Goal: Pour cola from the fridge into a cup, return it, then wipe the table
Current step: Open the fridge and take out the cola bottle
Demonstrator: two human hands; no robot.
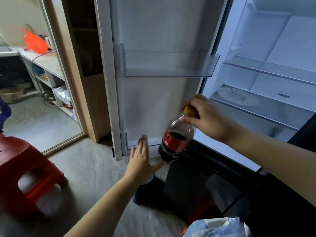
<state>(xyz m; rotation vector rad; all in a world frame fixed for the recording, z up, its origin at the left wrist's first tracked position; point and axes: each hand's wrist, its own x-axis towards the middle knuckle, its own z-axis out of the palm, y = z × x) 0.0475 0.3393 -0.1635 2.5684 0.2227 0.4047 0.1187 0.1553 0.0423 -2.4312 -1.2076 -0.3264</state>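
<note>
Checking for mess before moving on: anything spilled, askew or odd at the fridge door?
No spill shows. Only the cola bottle leans, gripped at its yellow cap by the right hand, its base at the lower door shelf. The left hand is open beside its base.

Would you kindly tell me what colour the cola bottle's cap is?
The cap is yellow, seen in the head view.

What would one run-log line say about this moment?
right hand: grips yellow-capped red-labelled plastic cola bottle by its top | bottle: tilted at clear lower door bin of open fridge | left hand: open, beside bin
</note>
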